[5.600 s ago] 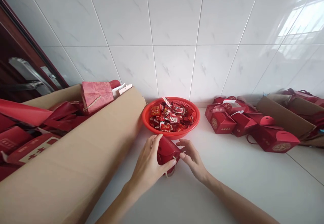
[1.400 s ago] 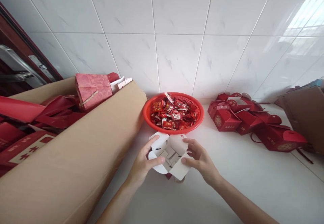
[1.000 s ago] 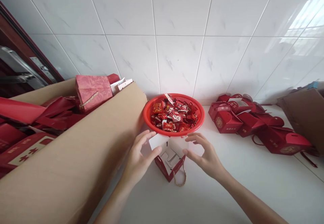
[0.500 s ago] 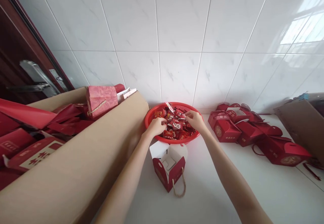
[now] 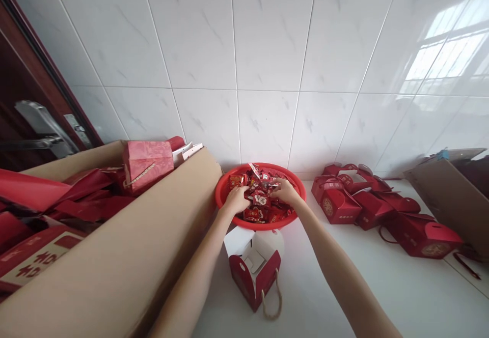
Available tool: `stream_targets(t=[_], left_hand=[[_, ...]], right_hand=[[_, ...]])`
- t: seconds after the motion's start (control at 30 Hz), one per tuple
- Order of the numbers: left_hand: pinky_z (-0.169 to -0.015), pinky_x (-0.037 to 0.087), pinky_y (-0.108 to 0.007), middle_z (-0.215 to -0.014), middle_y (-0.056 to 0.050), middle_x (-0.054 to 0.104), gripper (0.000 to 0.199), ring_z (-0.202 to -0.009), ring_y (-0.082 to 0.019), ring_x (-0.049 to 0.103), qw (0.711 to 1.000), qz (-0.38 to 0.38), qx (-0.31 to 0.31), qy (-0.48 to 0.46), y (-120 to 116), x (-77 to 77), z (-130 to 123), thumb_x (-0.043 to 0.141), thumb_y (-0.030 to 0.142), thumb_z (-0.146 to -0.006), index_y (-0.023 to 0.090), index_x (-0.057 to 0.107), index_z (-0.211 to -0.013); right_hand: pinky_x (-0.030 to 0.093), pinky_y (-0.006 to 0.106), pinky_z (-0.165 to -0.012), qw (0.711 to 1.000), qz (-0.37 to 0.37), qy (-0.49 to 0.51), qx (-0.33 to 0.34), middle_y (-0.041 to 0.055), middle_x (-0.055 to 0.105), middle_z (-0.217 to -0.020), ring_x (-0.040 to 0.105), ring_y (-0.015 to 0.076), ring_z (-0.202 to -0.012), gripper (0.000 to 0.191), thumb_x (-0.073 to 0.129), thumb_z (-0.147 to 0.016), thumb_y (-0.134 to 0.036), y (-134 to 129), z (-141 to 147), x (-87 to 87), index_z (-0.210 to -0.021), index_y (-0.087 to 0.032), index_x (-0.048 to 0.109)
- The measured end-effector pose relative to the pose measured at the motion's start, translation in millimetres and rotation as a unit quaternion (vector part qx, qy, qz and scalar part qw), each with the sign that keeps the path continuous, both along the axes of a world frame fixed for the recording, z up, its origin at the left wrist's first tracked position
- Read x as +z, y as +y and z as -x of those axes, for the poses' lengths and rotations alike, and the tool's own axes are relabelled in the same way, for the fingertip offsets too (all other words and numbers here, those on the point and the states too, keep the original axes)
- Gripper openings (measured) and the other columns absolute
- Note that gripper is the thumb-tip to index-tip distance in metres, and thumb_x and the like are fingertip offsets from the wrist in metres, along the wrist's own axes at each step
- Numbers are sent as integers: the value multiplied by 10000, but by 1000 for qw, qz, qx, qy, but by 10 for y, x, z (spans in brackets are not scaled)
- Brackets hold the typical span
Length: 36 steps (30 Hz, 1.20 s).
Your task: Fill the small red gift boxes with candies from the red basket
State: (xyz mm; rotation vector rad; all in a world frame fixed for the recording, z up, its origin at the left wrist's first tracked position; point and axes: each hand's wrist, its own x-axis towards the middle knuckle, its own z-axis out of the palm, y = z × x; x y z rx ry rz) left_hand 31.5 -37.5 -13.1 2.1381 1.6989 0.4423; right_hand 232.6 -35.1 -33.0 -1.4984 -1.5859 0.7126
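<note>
Both hands reach into a red plastic basket (image 5: 219,198) filled with red-wrapped candies (image 5: 261,200). At the basket's left side, my left hand (image 5: 237,199) has its fingers curled down among the candies; what they hold, if anything, is hidden. My right hand (image 5: 286,192) pinches at the pile on the right side, its fingertips on a small wrapped candy (image 5: 273,187). Just in front of the basket stands a red gift box (image 5: 255,272) with its top flaps up, its white inside showing and a rope handle hanging at the front.
A large cardboard box (image 5: 153,236) full of red boxes and bags stands on the left. Several closed red gift boxes (image 5: 342,203) sit to the right on the white surface (image 5: 313,287). Another cardboard box (image 5: 454,195) is at the far right. A tiled wall (image 5: 267,48) rises behind.
The view has tilted up slightly, so everything sits lower. My right hand has moved a little left, deeper over the candies; my left hand stays at the basket's left side.
</note>
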Motion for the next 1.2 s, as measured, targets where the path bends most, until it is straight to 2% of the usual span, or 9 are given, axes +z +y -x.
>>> stream_targets(t=[0.17,0.3,0.4,0.5,0.7,0.8,0.93,1.07,1.2], left_hand=[[-938,527,-291,-1270,-119,713,514,-1127,-265,687,994,7,13,-107,5,-27,32,709,114,-762,156,669,-1272],[-933,546,-304,-1133,-87,760,354,-1055,-239,706,973,-37,25,-227,21,-73,59,660,103,-787,176,731,-1125],[-971,544,-335,-1159,-97,751,293,-1110,-244,688,939,-35,-23,-341,29,-89,67,657,233,-848,165,723,-1124],[-1007,528,-366,-1238,-110,726,412,-1174,-260,662,911,7,-99,-400,28,-84,65,677,376,-853,152,692,-1199],[-942,546,-382,-1075,-97,777,336,-1045,-275,701,900,2,-158,-406,32,-66,78,700,394,-784,144,747,-1003],[-933,544,-365,-987,-74,784,282,-994,-252,709,892,-53,-149,-423,24,-54,88,677,397,-795,159,749,-928],[-899,559,-343,-963,-61,783,241,-962,-237,715,883,-91,-109,-448,17,-52,80,682,369,-782,168,743,-900],[-893,568,-338,-1012,-71,784,211,-943,-223,729,894,-70,-32,-442,35,-83,61,612,290,-854,164,741,-964],[-924,545,-328,-1034,-102,785,181,-994,-237,728,962,-44,52,-263,47,-91,40,614,125,-838,156,759,-942]], right_hand=[[511,291,-583,990,-56,128,-1,-5,679,-703,637,173,-640,250,643,-658,-215,-73,-34,43,-908,-197,656],[532,343,-676,945,-119,303,0,17,701,-722,656,203,-715,271,788,-610,-329,-131,-63,65,-833,-212,686],[538,351,-718,925,-124,359,11,21,712,-761,665,207,-750,333,860,-584,-394,-157,-44,87,-814,-224,689],[544,339,-742,924,-119,360,50,21,716,-793,662,191,-754,351,890,-582,-419,-195,4,116,-802,-223,698],[554,336,-810,941,-70,304,129,32,741,-892,688,203,-878,365,865,-669,-423,-304,93,166,-952,-230,738],[557,342,-810,951,-36,247,182,45,741,-930,687,224,-919,373,856,-682,-425,-315,119,176,-974,-213,760],[560,323,-681,947,-5,228,227,23,702,-813,660,203,-773,345,856,-677,-431,-319,136,175,-891,-178,758],[564,310,-673,944,-28,288,161,30,714,-873,663,197,-775,351,850,-674,-446,-338,120,180,-891,-197,731],[560,291,-633,927,-41,369,60,12,706,-858,659,169,-710,341,834,-667,-468,-303,65,146,-856,-222,694]])
